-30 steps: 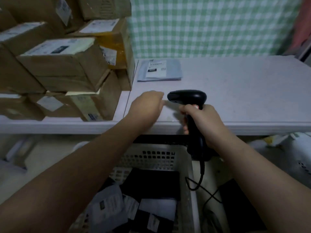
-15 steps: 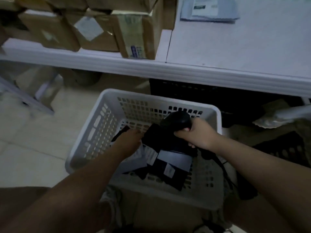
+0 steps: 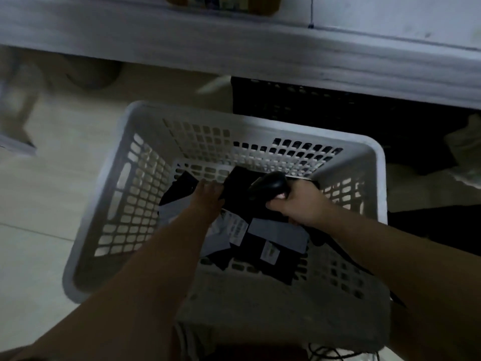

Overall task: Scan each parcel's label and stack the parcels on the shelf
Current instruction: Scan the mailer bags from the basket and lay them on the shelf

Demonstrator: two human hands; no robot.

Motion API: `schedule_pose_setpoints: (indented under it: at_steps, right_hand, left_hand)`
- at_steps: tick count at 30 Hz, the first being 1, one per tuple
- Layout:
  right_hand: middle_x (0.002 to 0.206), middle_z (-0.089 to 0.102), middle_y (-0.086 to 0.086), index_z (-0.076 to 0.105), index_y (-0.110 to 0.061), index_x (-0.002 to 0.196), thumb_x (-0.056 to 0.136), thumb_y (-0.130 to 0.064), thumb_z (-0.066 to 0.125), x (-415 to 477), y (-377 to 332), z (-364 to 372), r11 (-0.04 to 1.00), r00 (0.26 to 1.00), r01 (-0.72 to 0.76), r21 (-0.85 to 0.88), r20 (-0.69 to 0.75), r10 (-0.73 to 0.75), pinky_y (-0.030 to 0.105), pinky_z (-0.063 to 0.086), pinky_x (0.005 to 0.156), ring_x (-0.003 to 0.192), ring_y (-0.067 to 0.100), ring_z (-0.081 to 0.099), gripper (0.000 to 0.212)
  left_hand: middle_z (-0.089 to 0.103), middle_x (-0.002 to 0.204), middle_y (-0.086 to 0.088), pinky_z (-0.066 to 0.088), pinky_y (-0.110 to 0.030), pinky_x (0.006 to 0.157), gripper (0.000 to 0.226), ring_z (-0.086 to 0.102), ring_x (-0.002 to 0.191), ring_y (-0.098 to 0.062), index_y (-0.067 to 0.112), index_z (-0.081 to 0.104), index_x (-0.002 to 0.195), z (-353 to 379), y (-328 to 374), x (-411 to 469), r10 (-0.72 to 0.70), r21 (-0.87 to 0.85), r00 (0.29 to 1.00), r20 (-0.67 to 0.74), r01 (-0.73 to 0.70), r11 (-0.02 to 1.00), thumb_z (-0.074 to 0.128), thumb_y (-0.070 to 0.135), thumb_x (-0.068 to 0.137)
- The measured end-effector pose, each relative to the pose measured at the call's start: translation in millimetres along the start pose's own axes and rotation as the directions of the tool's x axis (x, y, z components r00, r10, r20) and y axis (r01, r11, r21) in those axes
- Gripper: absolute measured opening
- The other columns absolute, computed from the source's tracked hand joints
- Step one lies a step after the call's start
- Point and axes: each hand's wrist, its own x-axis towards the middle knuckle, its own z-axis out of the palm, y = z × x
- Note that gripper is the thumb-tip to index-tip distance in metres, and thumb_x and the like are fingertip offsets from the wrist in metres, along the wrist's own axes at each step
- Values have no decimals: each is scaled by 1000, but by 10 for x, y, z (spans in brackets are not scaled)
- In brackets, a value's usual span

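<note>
Scanner (image 3: 269, 187), head pointing left, right hand (image 3: 299, 205) fingers clamped round it, left hand (image 3: 208, 198) fingers unclear

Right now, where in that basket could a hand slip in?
Bare floor shows in the basket, far-left corner, between its left wall and the parcels. The middle and right are crowded: parcels piled under the left hand and the right hand gripping the scanner.

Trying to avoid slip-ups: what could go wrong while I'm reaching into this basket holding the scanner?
The cable of the scanner trails over the basket wall and might snag when the right hand lifts. The left hand reaches among overlapping black parcels, so it could pull up two or leave a label unscanned.
</note>
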Motion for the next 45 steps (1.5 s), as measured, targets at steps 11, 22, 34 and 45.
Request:
schedule_pose_setpoints:
  at_steps: [11, 22, 34, 45]
  right_hand:
    - [79, 68, 28, 67, 8, 91, 86, -24, 67, -119, -88, -26, 999, 999, 37, 25, -19, -36, 45, 56, 65, 61, 29, 63, 32]
    - [63, 49, 0, 46, -14, 64, 81, -15, 75, -1135, -719, -506, 962, 938, 271, -26, -218, -270, 13, 32, 45, 56, 7, 45, 34]
    - [64, 46, -1, 57, -7, 71, 71, 4, 74, -1979, -1116, -1056, 841, 767, 512, 175, -533, -357, 21, 38, 53, 56, 9, 43, 21]
    - [61, 52, -1, 61, -2, 75, 84, -29, 70, -2107, -977, -1254, 779, 600, 586, 222, -765, -234, 28, 40, 57, 55, 11, 49, 30]
  left_hand:
    - [62, 115, -7, 44, -33, 93, 22, 57, 111, -23, 14, 59, 113, -44, -293, -392, 92, -102, 984, -153, -108, 989, 49, 14, 93]
    - [56, 127, -9, 41, -34, 91, 27, 55, 112, -28, 18, 53, 123, -993, -356, -1718, -27, -157, 844, -535, -68, 985, 44, 21, 99]
    - [62, 93, 1, 45, -28, 70, 14, 60, 86, -11, 19, 49, 97, -2082, -407, -2999, -670, -750, 428, -607, -587, 304, 58, 29, 94]
    - [74, 91, 1, 55, -18, 61, 17, 71, 75, -7, 9, 70, 105, -2115, -336, -2744, -673, -722, 655, -343, -642, -257, 66, 10, 88]
